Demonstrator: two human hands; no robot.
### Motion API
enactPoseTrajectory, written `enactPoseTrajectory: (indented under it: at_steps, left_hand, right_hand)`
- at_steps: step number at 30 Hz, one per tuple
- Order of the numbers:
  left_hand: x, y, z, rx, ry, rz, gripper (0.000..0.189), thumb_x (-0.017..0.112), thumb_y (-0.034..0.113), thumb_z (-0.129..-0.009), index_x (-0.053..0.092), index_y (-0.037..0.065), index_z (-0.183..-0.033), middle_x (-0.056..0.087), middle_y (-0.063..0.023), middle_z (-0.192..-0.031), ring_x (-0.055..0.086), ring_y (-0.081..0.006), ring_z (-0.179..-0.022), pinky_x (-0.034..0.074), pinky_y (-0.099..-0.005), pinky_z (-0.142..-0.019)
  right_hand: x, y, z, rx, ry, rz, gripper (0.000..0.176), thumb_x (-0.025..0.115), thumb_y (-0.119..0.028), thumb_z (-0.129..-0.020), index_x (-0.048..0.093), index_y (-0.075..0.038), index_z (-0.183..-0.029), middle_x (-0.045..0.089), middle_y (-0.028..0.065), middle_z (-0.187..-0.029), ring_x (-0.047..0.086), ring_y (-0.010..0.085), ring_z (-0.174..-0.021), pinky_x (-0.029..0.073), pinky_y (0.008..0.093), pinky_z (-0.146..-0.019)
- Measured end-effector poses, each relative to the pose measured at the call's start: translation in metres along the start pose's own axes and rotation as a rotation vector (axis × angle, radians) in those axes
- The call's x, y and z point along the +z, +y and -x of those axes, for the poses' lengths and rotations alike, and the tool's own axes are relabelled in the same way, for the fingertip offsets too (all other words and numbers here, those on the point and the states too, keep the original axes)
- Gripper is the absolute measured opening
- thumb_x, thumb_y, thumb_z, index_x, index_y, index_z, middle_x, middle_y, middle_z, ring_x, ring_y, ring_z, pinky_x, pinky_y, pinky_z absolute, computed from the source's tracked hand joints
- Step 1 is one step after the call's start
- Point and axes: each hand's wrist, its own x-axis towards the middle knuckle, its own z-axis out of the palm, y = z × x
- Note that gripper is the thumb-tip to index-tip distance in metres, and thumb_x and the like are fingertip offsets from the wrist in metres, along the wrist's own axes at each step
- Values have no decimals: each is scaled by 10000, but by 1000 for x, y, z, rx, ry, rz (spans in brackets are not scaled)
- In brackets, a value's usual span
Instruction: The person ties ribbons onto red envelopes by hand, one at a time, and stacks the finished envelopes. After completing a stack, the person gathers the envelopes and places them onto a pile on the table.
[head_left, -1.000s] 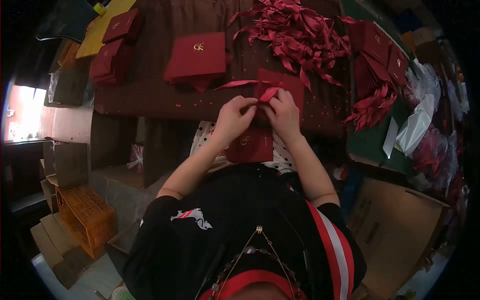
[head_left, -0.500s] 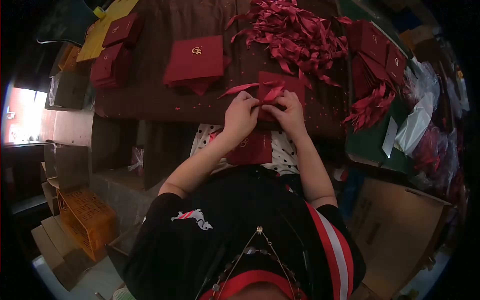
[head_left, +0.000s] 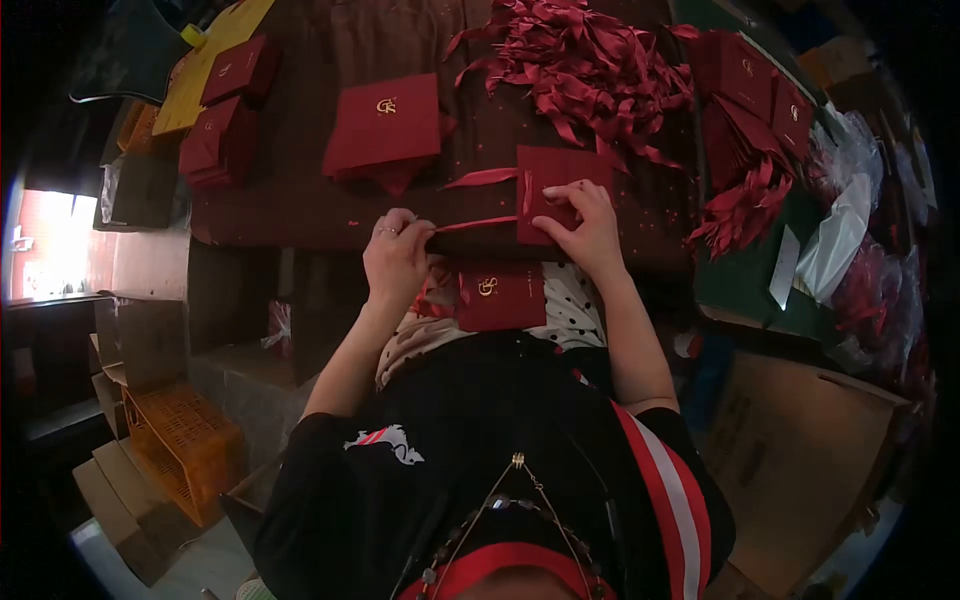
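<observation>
A flat dark-red paper packet (head_left: 536, 165) lies on the cloth-covered table in front of me, with a red ribbon (head_left: 478, 223) running out from it to the left. My left hand (head_left: 397, 255) pinches the ribbon's free end, drawn fairly straight near the table edge. Another ribbon tail (head_left: 482, 178) lies loose above it. My right hand (head_left: 588, 228) rests on the packet, its thumb and index finger apart against the surface. On my lap sits another red packet (head_left: 505, 300) with a gold logo.
A stack of red packets (head_left: 385, 130) lies left of centre, more stacks (head_left: 220, 140) further left. A heap of red ribbons (head_left: 590, 75) is at the back. At right are packets with ribbons (head_left: 740, 205) and plastic bags (head_left: 840, 240). Below left stands an orange crate (head_left: 185, 450).
My left hand has moved left and down, away from the packet, pulling the ribbon out straight. My right hand has shifted slightly and its thumb and finger have spread on the packet.
</observation>
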Motion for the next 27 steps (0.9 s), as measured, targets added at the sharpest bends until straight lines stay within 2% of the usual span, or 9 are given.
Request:
enactPoseTrajectory:
  at_steps: [2, 5, 6, 9, 16, 19, 22, 24, 27]
  left_hand:
    - [-7, 6, 11, 9, 39, 15, 111, 674, 31, -868, 726, 89, -947, 597, -100, -968, 622, -311, -907, 524, -413, -747]
    - [-11, 21, -1, 29, 73, 63, 443, 732, 60, -831, 630, 99, -1261, 551, -133, -1270, 522, -373, -1170, 455, -478, -974]
    - [-12, 29, -8, 85, 0, 110, 625, 771, 108, -808, 540, 111, -1388, 479, -126, -1427, 438, -403, -1291, 385, -506, -1076]
    - [8, 56, -18, 358, -199, 96, 680, 805, 177, -781, 548, 149, -1409, 434, -111, -1527, 371, -373, -1421, 375, -499, -1123]
    - [49, 47, -19, 522, -117, 113, 272, 770, 134, -795, 735, 135, -1065, 674, -17, -1195, 594, -248, -1189, 473, -443, -995]
    - [40, 45, -15, 552, -75, 162, 254, 753, 95, -808, 719, 122, -1058, 678, -31, -1124, 638, -257, -1096, 506, -434, -912]
    - [6, 48, -19, 482, 141, 224, 266, 749, 53, -749, 704, 114, -1004, 681, -54, -1032, 660, -250, -954, 515, -404, -861]
    - [-12, 48, -27, 363, 259, 367, 243, 696, -27, -791, 693, 81, -1009, 681, -83, -961, 663, -263, -866, 520, -390, -795]
    - [-30, 57, -44, 8, 195, 586, 132, 629, 2, -916, 674, 9, -1040, 679, -125, -945, 664, -256, -858, 513, -330, -778]
  right_hand:
    - [3, 0, 2, -33, 13, 5, 384, 858, -226, -729, 712, -77, -1052, 607, 76, -985, 554, 280, -964, 486, 392, -876]
    - [3, -4, -2, -51, 18, 2, 360, 852, -204, -735, 712, -79, -1042, 614, 71, -974, 554, 278, -961, 485, 389, -872]
    - [2, -5, -1, -29, -2, -10, 349, 849, -193, -738, 710, -79, -1037, 618, 68, -970, 553, 277, -963, 483, 388, -872]
    - [0, -7, -2, -19, -6, -9, 320, 836, -161, -751, 707, -70, -1029, 629, 67, -953, 563, 257, -935, 494, 367, -831]
    - [-2, 7, 1, 107, 47, -279, 231, 781, -92, -841, 709, -50, -1056, 670, 34, -926, 605, 148, -853, 498, 276, -775]
    - [-7, 8, 1, 288, 85, -772, 174, 706, -47, -935, 699, 0, -1102, 696, 14, -1078, 605, 84, -986, 494, 242, -883]
    - [-26, 18, -9, 187, 273, -568, 167, 700, -34, -923, 707, -34, -1091, 694, 18, -1018, 627, 115, -922, 504, 274, -835]
    - [-54, 23, -22, -198, 425, -17, 213, 688, -11, -890, 711, -67, -1094, 673, 62, -964, 646, 215, -901, 514, 307, -804]
    - [-81, 35, -30, -249, 283, 312, 289, 662, 17, -841, 724, -123, -1086, 640, 68, -1005, 614, 288, -984, 533, 367, -816]
